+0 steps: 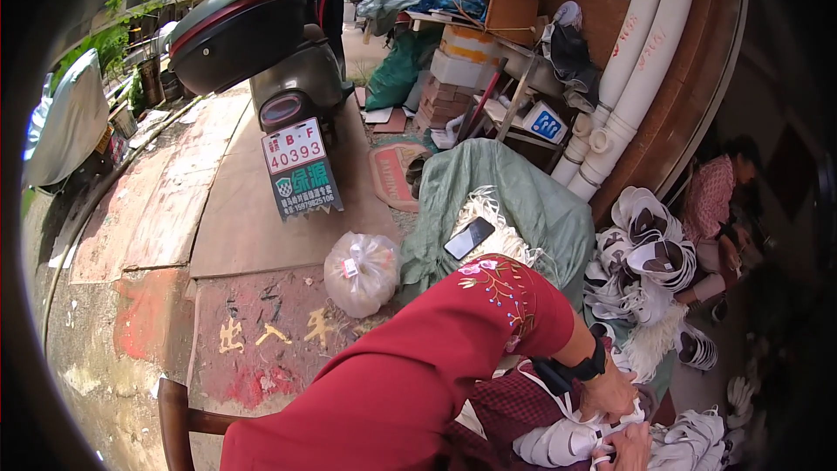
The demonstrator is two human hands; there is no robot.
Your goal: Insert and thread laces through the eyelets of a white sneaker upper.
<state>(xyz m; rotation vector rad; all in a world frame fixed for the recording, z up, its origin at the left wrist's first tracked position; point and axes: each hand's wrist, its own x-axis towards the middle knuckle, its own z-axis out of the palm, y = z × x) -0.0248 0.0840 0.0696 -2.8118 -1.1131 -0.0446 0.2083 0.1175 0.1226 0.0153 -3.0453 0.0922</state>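
My left arm in a red embroidered sleeve reaches across to the lower right, with a black watch on the wrist. My left hand has its fingers bent and pressed onto a white shoe upper over my lap. My right hand grips the same upper from below, close to the left fingertips. A thin white lace loops up beside the left wrist. The fingertips partly hide the spot where both hands meet. More white shoe uppers lie just right of my hands.
A green sack bears a bundle of white laces and a phone. Stacked white shoe uppers stand near another seated person. A tied plastic bag rests on the ground; a parked scooter stands beyond.
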